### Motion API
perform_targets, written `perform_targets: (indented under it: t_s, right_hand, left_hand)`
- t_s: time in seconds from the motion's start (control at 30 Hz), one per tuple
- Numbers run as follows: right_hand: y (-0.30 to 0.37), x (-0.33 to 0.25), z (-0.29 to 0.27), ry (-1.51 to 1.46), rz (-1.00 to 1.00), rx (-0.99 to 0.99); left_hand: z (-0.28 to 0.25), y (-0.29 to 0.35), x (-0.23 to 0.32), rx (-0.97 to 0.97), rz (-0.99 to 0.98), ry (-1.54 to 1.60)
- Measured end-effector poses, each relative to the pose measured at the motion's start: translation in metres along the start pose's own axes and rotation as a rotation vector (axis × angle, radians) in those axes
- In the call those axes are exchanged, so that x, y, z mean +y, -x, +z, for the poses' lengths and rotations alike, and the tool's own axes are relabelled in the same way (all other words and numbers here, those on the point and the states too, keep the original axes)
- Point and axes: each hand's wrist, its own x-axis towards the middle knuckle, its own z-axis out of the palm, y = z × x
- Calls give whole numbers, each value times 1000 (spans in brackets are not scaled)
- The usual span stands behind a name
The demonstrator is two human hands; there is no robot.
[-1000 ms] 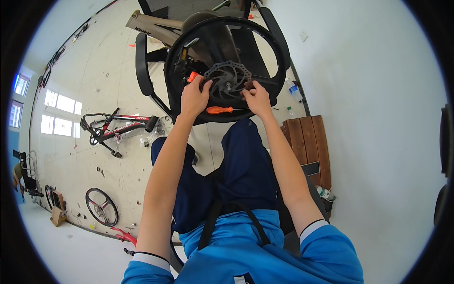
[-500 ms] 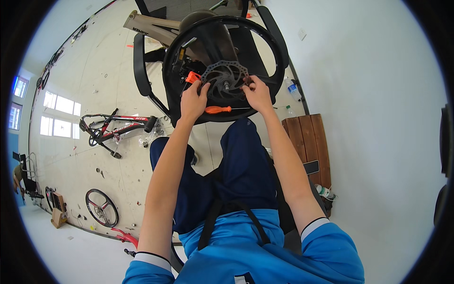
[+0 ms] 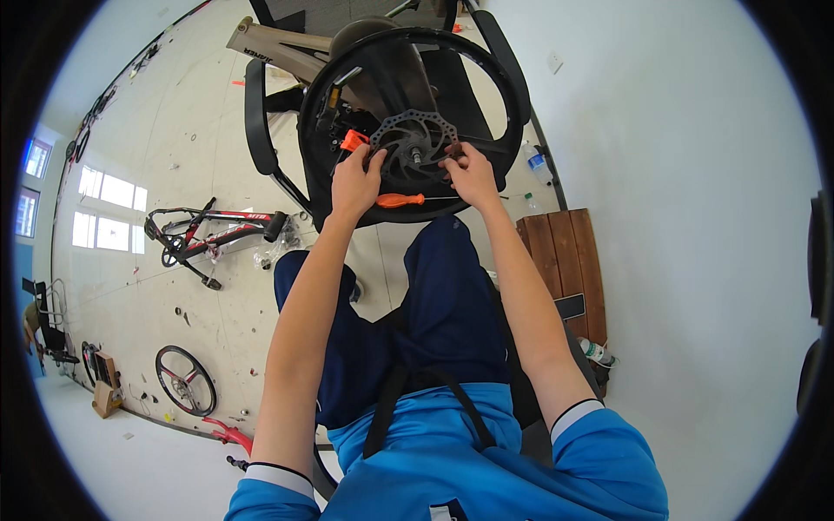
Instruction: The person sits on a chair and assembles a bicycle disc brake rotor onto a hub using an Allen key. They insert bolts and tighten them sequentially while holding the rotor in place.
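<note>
A dark, vented brake disc [image 3: 412, 130] with a scalloped edge lies over the hub of a black bicycle wheel [image 3: 514, 95]. The wheel rests flat on the seat of a black armchair in front of me. Its threaded axle [image 3: 416, 157] sticks up through the disc's middle. My left hand [image 3: 356, 182] pinches the disc's left edge, and my right hand [image 3: 474, 176] pinches the right edge, thumb and fingers curled in. Just below the disc lies an orange-handled screwdriver [image 3: 400, 201]. Beside my left fingertips sits an orange plastic piece [image 3: 353, 140].
A beige bicycle frame [image 3: 274, 45] leans behind the wheel. On the floor at left are a black-and-red frame [image 3: 234, 227] and another wheel [image 3: 211, 382]. A wooden crate [image 3: 565, 260] and a water bottle [image 3: 538, 163] stand by the white wall at right.
My right fingers have shifted slightly along the disc's right edge. The left hand keeps its place on the other edge, and the wheel looks the same.
</note>
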Motion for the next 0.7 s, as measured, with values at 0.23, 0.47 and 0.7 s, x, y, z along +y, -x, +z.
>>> perform_targets:
  t_s: [0.23,0.47,0.7]
  right_hand:
    - [5,-3,-1,23,40,-8]
    - [88,23,9,-144,-66,381]
    - [174,-13,82,-436,53,-59]
  left_hand:
    - [-1,1,3,-8,-29,18]
    - [-4,55,-19,144,-116,248]
    - [21,126,11,74,-136,877]
